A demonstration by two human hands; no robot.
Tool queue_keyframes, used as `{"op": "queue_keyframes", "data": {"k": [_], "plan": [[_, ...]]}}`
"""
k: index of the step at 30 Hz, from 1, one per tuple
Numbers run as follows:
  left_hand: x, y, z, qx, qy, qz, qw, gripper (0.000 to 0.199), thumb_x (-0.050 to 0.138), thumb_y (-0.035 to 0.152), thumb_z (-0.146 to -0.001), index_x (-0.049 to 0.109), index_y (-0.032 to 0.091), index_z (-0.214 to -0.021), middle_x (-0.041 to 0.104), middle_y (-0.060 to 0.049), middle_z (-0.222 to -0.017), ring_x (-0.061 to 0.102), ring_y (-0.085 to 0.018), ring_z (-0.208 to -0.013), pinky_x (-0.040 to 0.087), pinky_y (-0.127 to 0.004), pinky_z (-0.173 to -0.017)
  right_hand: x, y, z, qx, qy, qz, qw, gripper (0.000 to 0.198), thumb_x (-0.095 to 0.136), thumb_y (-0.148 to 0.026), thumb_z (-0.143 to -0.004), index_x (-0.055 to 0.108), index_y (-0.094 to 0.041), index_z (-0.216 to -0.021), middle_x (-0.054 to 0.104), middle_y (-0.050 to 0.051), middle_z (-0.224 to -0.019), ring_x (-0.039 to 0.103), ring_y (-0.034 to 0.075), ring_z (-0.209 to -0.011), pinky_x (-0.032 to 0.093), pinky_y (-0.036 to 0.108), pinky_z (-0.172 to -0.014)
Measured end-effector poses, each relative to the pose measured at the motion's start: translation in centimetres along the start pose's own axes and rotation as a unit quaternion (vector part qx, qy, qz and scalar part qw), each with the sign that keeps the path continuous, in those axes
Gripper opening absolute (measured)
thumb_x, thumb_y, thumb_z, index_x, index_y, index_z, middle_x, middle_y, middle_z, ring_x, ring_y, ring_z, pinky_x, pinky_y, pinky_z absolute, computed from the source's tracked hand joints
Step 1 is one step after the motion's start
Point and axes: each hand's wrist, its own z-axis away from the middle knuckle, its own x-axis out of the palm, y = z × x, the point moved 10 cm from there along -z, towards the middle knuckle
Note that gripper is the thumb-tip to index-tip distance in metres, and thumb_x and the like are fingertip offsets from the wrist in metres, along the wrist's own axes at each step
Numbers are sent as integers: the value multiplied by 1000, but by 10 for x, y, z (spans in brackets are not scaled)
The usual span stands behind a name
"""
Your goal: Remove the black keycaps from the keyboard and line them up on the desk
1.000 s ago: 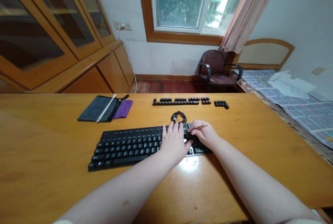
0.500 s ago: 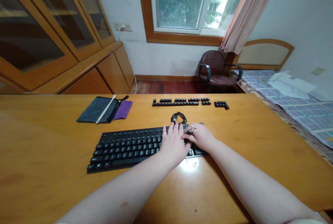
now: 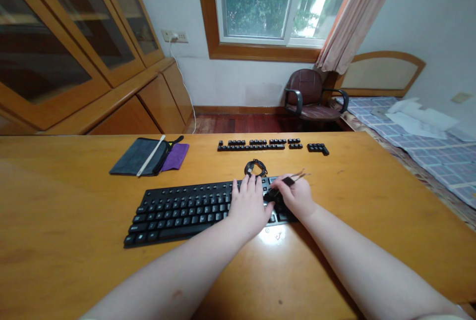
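Note:
A black keyboard (image 3: 182, 211) lies on the wooden desk, its top row and right end partly bare of keycaps. My left hand (image 3: 248, 201) rests flat on its right half with the fingers spread, covering some keys. Just right of it, my right hand (image 3: 297, 195) is closed around a keycap puller (image 3: 288, 181), a black grip with thin wires sticking out at the upper right. The puller's lower end is over the keyboard's right part; whether it grips a key is hard to make out. Behind the keyboard lies its coiled cable (image 3: 256, 166).
Rows of removed keycaps (image 3: 251, 147) and a small keycap block (image 3: 318, 148) line the desk's far side. A dark pouch (image 3: 134, 156), a white stick (image 3: 150, 156) and a purple cloth (image 3: 175, 156) lie at the back left. Beyond the desk stands a chair (image 3: 307, 89).
My right hand has turned and shifted slightly right, so the keycap puller's grip and wires now show more. My left hand has stayed in place on the keyboard.

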Motion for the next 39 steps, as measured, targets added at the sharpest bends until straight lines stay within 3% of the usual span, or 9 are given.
{"op": "queue_keyframes", "data": {"k": [2,7,10,14,17,27,39], "plan": [[-1,0,0,3,7,4,1000,68,46,50,-82,38,9,-136,38,-18,-142,29,-34,-132,11,-58,-109,-11,6,1,38,43,-3,998,32,46,-32,-90,69,-20,-71,68,4,-66,64,16,-64,48,26,-63],[-8,1,1,5,30,26,999,64,51,46,-81,42,11,-133,41,-18,-140,30,-35,-132,12,-61,-107,1,8,-3,45,-13,-53,998,26,51,-33,-87,70,-21,-73,70,4,-72,65,18,-69,49,29,-67],[-20,4,2,25,63,66,996,55,54,40,-82,45,15,-130,47,-14,-136,32,-33,-131,11,-61,-108,3,21,-2,82,-2,-118,990,26,51,-34,-87,70,-21,-75,70,5,-74,65,18,-71,51,29,-69],[-31,3,-3,44,74,164,983,34,55,30,-84,55,20,-116,61,-7,-119,52,-24,-113,29,-49,-105,3,32,-1,116,22,-188,975,28,50,-38,-87,70,-20,-76,69,5,-74,64,17,-69,52,30,-68],[-34,-3,-6,39,79,218,972,27,58,28,-82,59,19,-107,66,-6,-106,58,-22,-101,41,-42,-96,3,33,-2,124,26,-223,967,28,51,-40,-86,68,-19,-79,68,5,-74,62,16,-64,51,29,-62],[-35,-13,-8,14,103,275,956,19,59,23,-80,63,21,-99,68,-3,-100,60,-20,-96,46,-35,-88,3,23,-6,66,31,-222,972,20,54,-34,-86,65,-19,-79,66,5,-79,62,18,-79,50,34,-77],[-33,-16,-8,3,99,273,957,21,54,26,-85,62,22,-104,67,-3,-103,60,-20,-97,47,-34,-87,-3,7,-8,8,32,-219,975,7,63,-26,-81,69,-22,-82,70,5,-80,65,18,-78,53,34,-74]]}}
